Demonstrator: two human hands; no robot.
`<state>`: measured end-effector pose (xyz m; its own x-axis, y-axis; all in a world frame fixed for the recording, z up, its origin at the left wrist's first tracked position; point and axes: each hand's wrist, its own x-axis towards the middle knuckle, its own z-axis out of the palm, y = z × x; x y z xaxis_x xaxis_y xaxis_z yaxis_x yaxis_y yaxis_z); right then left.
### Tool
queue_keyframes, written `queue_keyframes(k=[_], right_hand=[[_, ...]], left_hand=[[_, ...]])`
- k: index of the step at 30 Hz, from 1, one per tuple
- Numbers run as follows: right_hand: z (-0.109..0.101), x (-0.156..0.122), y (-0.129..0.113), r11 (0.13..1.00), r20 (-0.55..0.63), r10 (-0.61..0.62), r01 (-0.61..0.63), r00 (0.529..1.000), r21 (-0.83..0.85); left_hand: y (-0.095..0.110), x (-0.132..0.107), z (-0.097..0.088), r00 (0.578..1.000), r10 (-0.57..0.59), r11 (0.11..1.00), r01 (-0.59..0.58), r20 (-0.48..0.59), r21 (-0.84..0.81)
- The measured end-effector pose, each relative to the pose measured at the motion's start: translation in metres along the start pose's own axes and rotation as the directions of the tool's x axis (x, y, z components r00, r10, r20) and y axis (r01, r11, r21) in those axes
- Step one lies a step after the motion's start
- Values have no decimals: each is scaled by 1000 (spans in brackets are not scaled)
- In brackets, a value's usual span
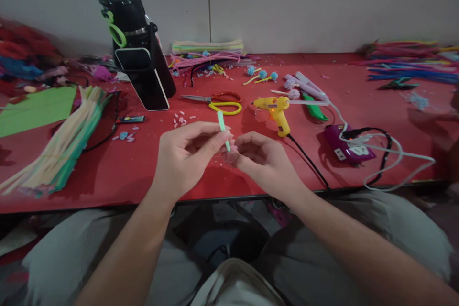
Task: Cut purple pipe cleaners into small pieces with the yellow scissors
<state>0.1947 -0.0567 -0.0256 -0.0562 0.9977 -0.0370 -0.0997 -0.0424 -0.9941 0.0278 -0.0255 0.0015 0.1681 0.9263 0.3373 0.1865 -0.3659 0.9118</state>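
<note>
My left hand (184, 155) is closed, pinching a short pale green pipe cleaner (221, 122) between thumb and fingertips. The stem tilts, its top end sticking up above the fingers. At its lower end is a small pink fuzzy piece (231, 156), partly covered by fingertips. My right hand (268, 162) has its thumb and fingers closed on that pink piece, close against the left fingertips. Beyond the hands lie scissors (225, 107) with red and yellow handles, a yellow hot glue gun (278, 107) with an orange light, and small pink cut bits (181, 119).
A black bottle (132, 33) with a phone (143, 76) in front stands back left. Pipe cleaner bundles lie left (68, 138), at the back (208, 60) and right (405, 67). Cables run from a purple power strip (353, 146). The red table's (143, 181) front edge is near my lap.
</note>
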Motion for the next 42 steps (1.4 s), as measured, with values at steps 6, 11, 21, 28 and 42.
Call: queue_keyframes(k=[6,11,21,28,42], right_hand=[[-1,-1,-5,998,49,-19,16,999,68],[-1,1,-7,998,44,-11,8,999,66],[0,5,4,997,-5,-64,64,998,30],[-1,3,13,979,-13,-183,181,983,-96],[-16,3,-1,951,202,-101,154,974,-267]], left_hand=[[-1,2,-2,999,-6,999,4,-41,-45],[0,3,-4,999,4,1000,-4,-37,-13],[6,1,-1,1000,4,1000,-4,-20,-14],[2,4,-2,996,-4,999,0,-86,-49],[-9,23,-18,866,-484,609,434,123,-664]])
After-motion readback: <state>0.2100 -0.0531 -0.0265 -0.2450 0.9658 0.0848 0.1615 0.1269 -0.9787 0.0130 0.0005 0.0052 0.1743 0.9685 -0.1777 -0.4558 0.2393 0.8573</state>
